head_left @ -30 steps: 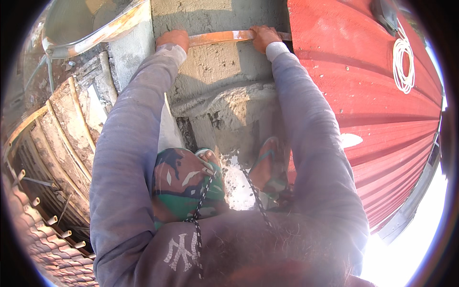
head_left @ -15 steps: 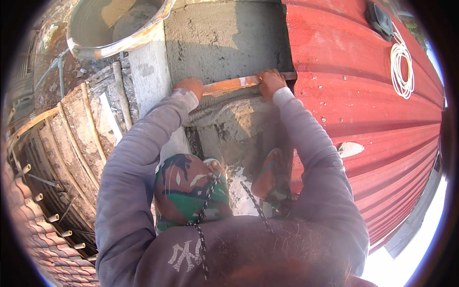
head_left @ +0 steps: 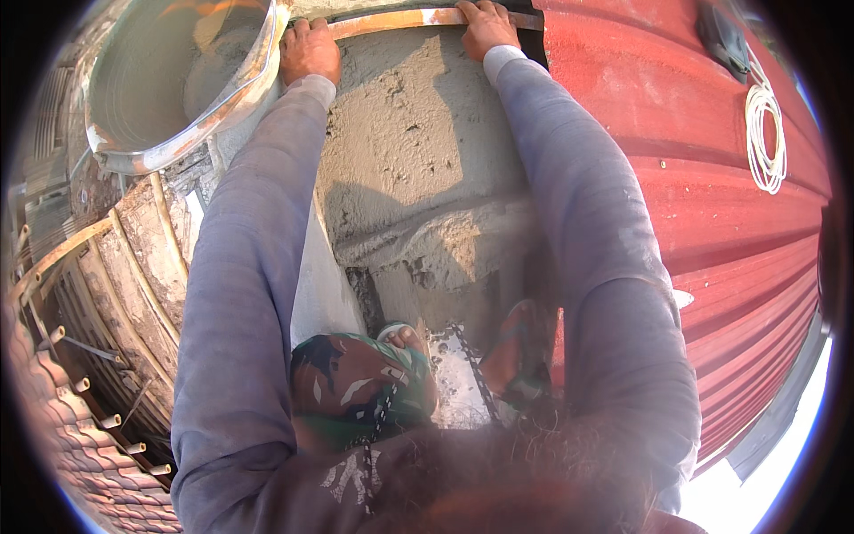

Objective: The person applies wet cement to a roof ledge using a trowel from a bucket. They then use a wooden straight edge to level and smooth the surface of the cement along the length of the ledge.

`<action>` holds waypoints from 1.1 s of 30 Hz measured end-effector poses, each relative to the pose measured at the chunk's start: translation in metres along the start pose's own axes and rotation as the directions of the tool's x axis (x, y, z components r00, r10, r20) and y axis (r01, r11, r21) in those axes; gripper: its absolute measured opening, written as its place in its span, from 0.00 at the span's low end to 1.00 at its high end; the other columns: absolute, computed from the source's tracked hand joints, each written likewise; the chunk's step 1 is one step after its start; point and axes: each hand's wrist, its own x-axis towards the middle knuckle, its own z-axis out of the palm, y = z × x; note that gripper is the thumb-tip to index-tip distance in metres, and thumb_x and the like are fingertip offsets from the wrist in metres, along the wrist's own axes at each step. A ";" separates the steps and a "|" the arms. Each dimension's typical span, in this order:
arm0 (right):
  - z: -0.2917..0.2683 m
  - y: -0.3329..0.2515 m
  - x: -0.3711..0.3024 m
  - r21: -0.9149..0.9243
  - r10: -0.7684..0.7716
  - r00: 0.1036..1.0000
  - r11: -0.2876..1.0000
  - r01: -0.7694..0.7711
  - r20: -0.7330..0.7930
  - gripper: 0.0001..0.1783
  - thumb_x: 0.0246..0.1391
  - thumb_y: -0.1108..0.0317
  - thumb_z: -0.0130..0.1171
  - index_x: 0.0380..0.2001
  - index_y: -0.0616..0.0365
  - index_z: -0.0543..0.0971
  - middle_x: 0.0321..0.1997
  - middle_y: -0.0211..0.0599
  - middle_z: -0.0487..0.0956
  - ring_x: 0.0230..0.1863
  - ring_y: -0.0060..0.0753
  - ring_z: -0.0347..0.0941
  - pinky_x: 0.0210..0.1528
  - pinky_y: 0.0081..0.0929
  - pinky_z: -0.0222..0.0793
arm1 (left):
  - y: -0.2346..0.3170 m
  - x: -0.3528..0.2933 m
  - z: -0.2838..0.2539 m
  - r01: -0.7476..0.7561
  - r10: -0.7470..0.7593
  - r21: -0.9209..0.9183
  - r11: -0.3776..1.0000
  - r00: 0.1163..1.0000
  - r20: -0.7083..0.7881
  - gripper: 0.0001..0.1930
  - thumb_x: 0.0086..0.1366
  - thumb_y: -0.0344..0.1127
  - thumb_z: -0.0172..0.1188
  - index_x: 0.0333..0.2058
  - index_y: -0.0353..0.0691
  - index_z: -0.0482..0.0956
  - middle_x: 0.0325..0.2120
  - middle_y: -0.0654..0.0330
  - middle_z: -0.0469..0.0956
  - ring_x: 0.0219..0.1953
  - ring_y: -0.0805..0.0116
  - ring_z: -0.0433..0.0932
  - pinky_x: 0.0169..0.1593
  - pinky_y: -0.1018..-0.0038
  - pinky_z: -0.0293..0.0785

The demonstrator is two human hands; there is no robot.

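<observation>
Both arms stretch far forward, each hand on a long, narrow orange-brown straightedge point(head_left: 400, 21) smeared with grey. It lies crosswise at the far part of a strip of wet mortar point(head_left: 391, 125). My left hand point(head_left: 310, 52) is closed over its left end, close beside the mortar tub's rim. Near its right end, my right hand point(head_left: 489, 28) has its fingers curled over the top edge. The mortar is rough and pitted in places, with a thick ridge point(head_left: 418, 236) along its near edge.
A large round mortar tub point(head_left: 258, 76) stands at far left, above bamboo poles point(head_left: 133, 258) and roof tiles point(head_left: 89, 463). Red corrugated metal roofing point(head_left: 614, 116) borders the right, with a coiled white cable point(head_left: 765, 142) and dark lamp-like box point(head_left: 722, 40). My feet are close below.
Both hands have pushed the straightedge away from me across the mortar, from the ridge to the far part. The arms are now straighter, and the view has shifted slightly.
</observation>
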 end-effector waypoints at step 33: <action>-0.007 0.029 0.025 -0.125 0.063 0.904 0.992 -0.011 0.423 0.25 0.60 0.61 0.63 0.61 0.44 0.80 0.73 0.51 0.70 0.70 0.66 0.68 0.74 0.60 0.63 | 0.006 0.003 0.025 0.083 -0.075 -0.054 0.995 0.988 0.137 0.18 0.75 0.35 0.57 0.61 0.43 0.79 0.63 0.49 0.74 0.65 0.44 0.74 0.67 0.54 0.75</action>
